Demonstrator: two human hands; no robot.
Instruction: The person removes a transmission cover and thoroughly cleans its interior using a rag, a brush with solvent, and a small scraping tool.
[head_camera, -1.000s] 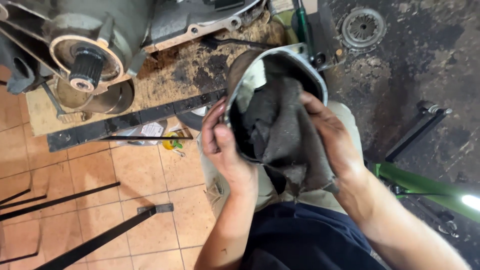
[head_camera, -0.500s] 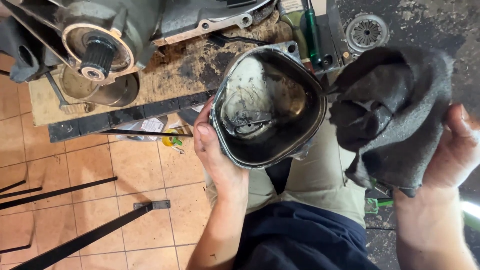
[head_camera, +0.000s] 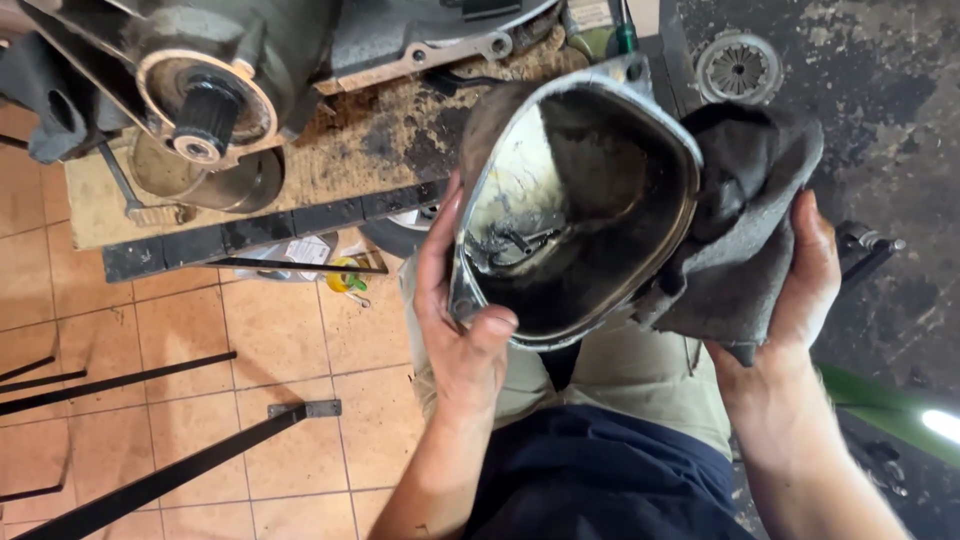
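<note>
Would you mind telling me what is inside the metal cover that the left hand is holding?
Inside the metal cover: a pale smeared wall, black greasy grime and a small bracket near the bottom. The dark rag in the right hand hides its right outer side.

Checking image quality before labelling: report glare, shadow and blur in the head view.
Head view: sharp on the metal cover, with a pale sheen inside its left wall; its lower bowl lies in deep shadow; the dark rag shows little texture; a blown-out bright spot sits at the right edge.
</note>
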